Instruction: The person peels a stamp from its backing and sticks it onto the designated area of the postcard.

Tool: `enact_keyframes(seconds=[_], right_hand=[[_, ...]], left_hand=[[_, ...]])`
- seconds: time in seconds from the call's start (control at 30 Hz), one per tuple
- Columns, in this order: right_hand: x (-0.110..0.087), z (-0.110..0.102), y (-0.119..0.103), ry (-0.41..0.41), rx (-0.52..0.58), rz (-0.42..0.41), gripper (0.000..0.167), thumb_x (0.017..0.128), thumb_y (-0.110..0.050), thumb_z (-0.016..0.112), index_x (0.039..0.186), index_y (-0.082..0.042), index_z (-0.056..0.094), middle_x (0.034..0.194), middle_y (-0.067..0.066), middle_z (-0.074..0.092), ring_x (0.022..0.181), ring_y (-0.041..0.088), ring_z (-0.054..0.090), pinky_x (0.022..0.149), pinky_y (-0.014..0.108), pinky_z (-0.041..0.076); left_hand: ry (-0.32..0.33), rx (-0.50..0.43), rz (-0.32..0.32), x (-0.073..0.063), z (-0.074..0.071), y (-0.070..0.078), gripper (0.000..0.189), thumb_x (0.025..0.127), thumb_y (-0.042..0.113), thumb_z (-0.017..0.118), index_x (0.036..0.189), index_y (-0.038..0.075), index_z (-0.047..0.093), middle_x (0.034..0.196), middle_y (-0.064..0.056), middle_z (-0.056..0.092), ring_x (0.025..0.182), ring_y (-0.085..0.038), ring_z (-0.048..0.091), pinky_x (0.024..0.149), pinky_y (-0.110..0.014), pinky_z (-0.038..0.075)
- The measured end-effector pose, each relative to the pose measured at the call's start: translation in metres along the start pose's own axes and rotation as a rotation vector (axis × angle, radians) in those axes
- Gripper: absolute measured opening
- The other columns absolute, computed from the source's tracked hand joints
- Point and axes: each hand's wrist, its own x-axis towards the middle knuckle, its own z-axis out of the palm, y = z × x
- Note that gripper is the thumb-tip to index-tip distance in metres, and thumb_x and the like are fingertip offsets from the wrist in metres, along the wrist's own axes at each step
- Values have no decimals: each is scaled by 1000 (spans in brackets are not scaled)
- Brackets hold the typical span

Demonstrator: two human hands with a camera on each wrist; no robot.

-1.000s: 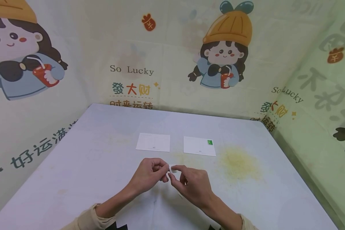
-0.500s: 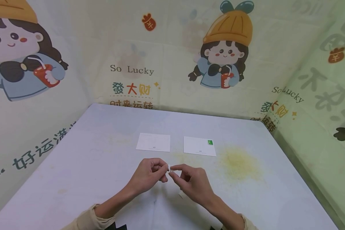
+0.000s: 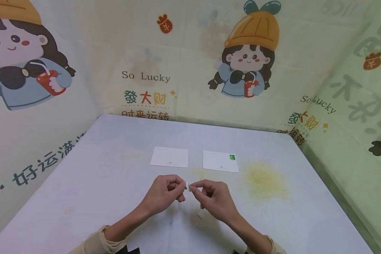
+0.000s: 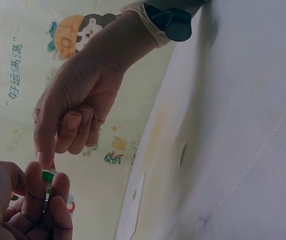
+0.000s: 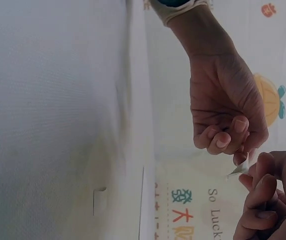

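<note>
In the head view my left hand [image 3: 165,192] pinches a small stamp [image 3: 187,186] between thumb and forefinger, pale back turned up. Its green face [image 4: 48,176] peeks out between the fingers in the left wrist view. My right hand [image 3: 216,201] has thumb and forefinger closed on the stamp's right edge, the fingertips of both hands almost meeting. The right wrist view shows the stamp [image 5: 239,170] bent between the two hands. Beyond them lie two white postcards: the left card [image 3: 169,156] has no stamp, the right card [image 3: 217,161] bears a green stamp [image 3: 232,157] at its upper right.
A small curled scrap of pale paper [image 3: 199,216] lies on the white table [image 3: 92,183] below the right hand. Yellow staining [image 3: 266,180] marks the cloth on the right. A printed cloth wall [image 3: 190,70] encloses the back and sides.
My right thumb and forefinger have drawn together onto the stamp's edge, having been apart a second ago. The left hand stays put, and the paper scrap shows more.
</note>
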Motion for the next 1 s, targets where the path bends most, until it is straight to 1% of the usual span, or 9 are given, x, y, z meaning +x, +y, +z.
enact_keyframes(seconds=[0.13, 0.23, 0.37, 0.6, 0.77, 0.87, 1.0], right_hand=[[0, -1, 1, 46, -7, 6, 4, 92, -11, 76, 93, -13, 80, 47, -7, 52, 40, 5, 48, 37, 22, 25], [0, -3, 2, 77, -17, 16, 8, 91, -6, 75, 92, -12, 80, 48, -7, 52, 42, 7, 50, 38, 21, 25], [1, -6, 5, 107, -36, 22, 12, 91, -2, 73, 91, -13, 79, 49, -8, 52, 42, 9, 52, 40, 20, 26], [-1, -12, 9, 126, -43, 69, 12, 91, -3, 72, 90, -14, 79, 50, -7, 53, 43, 10, 52, 40, 20, 27], [-3, -17, 11, 138, -54, 115, 14, 91, -3, 72, 90, -15, 79, 49, -5, 52, 45, 21, 56, 42, 20, 27], [-5, -20, 13, 134, -53, 146, 13, 91, -3, 72, 92, -13, 80, 49, -4, 51, 48, 28, 59, 44, 20, 28], [-6, -22, 15, 127, -52, 171, 11, 92, -5, 71, 95, -11, 80, 50, -3, 51, 50, 28, 60, 45, 20, 30]], left_hand=[[0, 2, -1, 0, 0, 0, 18, 101, 14, 61, 95, 2, 72, 64, -2, 67, 65, -18, 66, 53, -21, 33], [4, 11, -3, 0, 0, -1, 18, 101, 14, 61, 96, 1, 72, 64, -1, 66, 64, -17, 66, 52, -21, 32], [13, 30, -7, 0, -1, -2, 17, 101, 13, 61, 96, 1, 72, 63, 0, 66, 65, -15, 67, 52, -22, 34], [36, 32, -23, -1, -6, -3, 16, 99, 12, 62, 93, 3, 72, 63, -1, 66, 67, -16, 68, 52, -22, 33], [61, 43, -34, -2, -10, -6, 15, 99, 12, 61, 92, 6, 73, 63, -2, 66, 68, -17, 69, 54, -23, 36], [72, 47, -40, -2, -12, -7, 15, 98, 12, 61, 91, 8, 73, 63, -2, 66, 68, -17, 69, 55, -23, 38], [80, 39, -51, -2, -13, -8, 15, 99, 12, 61, 92, 8, 74, 63, -2, 67, 68, -17, 69, 54, -23, 37]])
